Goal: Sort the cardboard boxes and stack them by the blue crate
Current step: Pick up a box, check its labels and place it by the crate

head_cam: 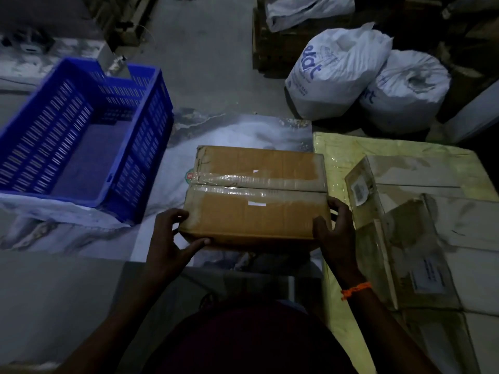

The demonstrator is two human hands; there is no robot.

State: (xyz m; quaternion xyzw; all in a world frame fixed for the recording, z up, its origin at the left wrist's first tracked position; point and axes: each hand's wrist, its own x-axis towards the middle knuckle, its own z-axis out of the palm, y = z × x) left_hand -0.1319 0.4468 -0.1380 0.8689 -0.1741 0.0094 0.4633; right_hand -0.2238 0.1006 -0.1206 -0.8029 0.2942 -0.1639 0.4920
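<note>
- Both hands are seen gripping a taped cardboard box (256,193): the left hand (172,233) is curled round its near-left corner, the right hand (333,230) round its near-right corner.
- That box is pictured over a marbled surface (237,130), just right of the blue crate (81,136); lifted or resting cannot be told.
- No stack is seen beside the crate; pale boxes (405,238) are piled at the right, so most sorting is judged undone.

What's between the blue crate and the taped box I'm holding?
Only a strip of pale marbled sheet separates the blue crate from the taped box, head view.
</note>
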